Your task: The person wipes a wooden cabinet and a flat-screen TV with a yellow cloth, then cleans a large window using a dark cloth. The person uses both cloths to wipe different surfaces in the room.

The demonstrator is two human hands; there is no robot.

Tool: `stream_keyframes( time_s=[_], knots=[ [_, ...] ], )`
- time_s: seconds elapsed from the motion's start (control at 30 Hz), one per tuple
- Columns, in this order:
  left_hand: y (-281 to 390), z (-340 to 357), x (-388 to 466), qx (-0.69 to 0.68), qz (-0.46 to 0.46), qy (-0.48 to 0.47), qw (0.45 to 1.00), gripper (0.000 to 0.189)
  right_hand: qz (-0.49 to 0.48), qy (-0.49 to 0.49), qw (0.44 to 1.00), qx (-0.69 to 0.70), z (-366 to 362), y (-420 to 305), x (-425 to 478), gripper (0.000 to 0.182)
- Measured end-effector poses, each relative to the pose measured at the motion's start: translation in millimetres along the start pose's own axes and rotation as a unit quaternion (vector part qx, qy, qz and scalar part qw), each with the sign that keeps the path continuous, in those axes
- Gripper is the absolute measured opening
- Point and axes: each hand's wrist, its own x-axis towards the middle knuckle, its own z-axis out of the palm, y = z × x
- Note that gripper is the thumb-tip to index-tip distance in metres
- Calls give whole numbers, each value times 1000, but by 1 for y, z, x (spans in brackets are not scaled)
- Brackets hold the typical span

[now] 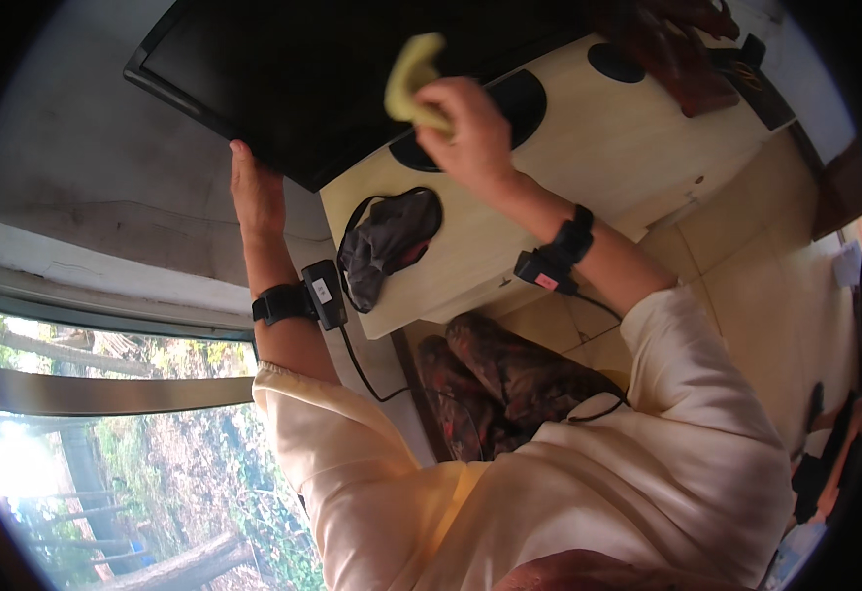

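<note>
My right hand (468, 133) grips a yellow cloth (412, 77), slightly blurred, in front of the dark screen of a flat-panel television (268, 81). Whether the cloth touches the screen I cannot tell. At the television's lower left corner, my left hand (257, 192) rests against the frame's edge, its fingers partly hidden behind it. The television stands on a black oval base (523, 111) on a light wooden cabinet (586, 162). A dark grey cap or cloth bag with a black strap (387, 240) lies on the cabinet near my left forearm.
A reddish-brown carved figure (686, 74) and a dark box (763, 92) stand at the cabinet's far right, near a black round object (616, 63). To the left is a window (143, 443). Cabled black devices are strapped to both my forearms. Floor tiles (741, 295) show at right.
</note>
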Motion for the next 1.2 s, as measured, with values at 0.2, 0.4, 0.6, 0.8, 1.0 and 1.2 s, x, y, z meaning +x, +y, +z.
stream_keyframes(
  time_s=[0.2, 0.4, 0.6, 0.8, 1.0, 1.2],
  knots=[
    [-3, -2, 6, 2, -17, -18, 1000, 64, -236, -270, 932, -59, 78, -6, -6, 39],
    [-2, -10, 4, 34, 2, -5, 999, 66, -296, -259, 914, -96, 65, 24, 5, 33],
    [1, -5, 1, 54, 11, 8, 998, 65, -243, -151, 951, -121, 0, 87, 31, 32],
    [2, -4, 1, 52, 11, 20, 998, 66, -69, -44, 979, -186, -67, 146, 56, 29],
    [-5, -16, 9, 36, 5, 11, 999, 65, -25, -119, 989, -81, -23, 90, 42, 30],
    [8, -3, 1, 71, 5, 20, 997, 74, -143, -212, 965, -56, -16, 87, 51, 28]
  ],
)
